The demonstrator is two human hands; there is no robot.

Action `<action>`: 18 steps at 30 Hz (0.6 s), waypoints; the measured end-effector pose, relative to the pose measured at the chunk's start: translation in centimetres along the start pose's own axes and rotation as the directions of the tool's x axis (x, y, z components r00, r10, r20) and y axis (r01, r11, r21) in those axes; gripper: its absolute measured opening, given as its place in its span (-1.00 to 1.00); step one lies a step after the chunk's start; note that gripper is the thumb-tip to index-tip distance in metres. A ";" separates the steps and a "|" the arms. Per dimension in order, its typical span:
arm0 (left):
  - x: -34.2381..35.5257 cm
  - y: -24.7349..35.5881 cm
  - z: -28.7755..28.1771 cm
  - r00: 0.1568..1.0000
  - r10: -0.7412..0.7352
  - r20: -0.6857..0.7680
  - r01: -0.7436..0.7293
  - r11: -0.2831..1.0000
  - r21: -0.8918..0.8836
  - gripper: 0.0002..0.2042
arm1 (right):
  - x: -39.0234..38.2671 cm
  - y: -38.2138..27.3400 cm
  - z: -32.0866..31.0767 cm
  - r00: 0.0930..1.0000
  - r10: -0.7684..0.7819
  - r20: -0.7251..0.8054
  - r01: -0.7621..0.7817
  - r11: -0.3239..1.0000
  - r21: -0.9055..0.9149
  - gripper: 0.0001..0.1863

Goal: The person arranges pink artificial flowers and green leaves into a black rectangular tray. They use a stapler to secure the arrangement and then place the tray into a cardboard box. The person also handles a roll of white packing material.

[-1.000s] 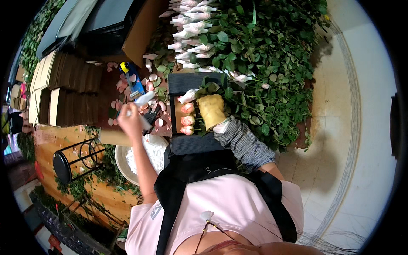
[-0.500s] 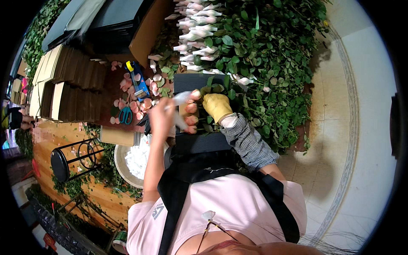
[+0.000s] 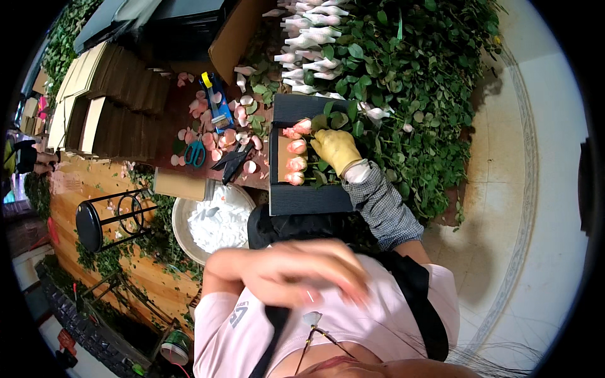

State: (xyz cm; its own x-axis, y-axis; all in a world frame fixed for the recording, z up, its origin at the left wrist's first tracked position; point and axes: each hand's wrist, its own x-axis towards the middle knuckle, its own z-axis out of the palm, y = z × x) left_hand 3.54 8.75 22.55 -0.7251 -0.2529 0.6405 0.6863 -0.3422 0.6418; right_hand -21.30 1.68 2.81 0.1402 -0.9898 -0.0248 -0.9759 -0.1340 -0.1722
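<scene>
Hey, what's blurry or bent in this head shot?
Head view: the bare left hand, close to the lens, is smeared by motion blur; the yellow-gloved right hand on the pink roses is sharp. Fisheye bends the floor edge and leaves black corners. Lighting is even, no glare.

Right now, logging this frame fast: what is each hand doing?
Left hand: bare, open, fingers spread, holding nothing, up near the chest.
Right hand: in a yellow glove, resting on the pink roses; grip cannot be told.
</scene>
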 end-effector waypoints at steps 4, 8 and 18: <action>4.0 -2.1 3.7 0.975 0.051 0.218 0.077 0.839 -0.538 -0.73 | 0.2 0.0 -0.1 0.998 0.032 0.048 -0.032 1.000 0.000 -0.67; 3.5 -3.7 3.4 0.906 0.135 0.402 0.128 0.816 -0.563 -0.86 | 0.4 -0.4 -0.6 0.992 0.073 0.100 -0.070 0.997 -0.026 -0.69; 3.6 -3.9 3.5 0.935 0.145 0.324 0.139 0.689 -0.711 -0.73 | 0.5 -0.5 -1.0 0.986 0.093 0.137 -0.090 0.995 -0.032 -0.71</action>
State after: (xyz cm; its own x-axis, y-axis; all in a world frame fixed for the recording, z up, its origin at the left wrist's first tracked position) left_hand -1.58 12.31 23.82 -0.5598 0.0066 0.8286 0.3314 -0.9147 0.2312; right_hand -20.89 1.25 3.87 0.0701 -0.9820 -0.1756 -0.9895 -0.0461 -0.1372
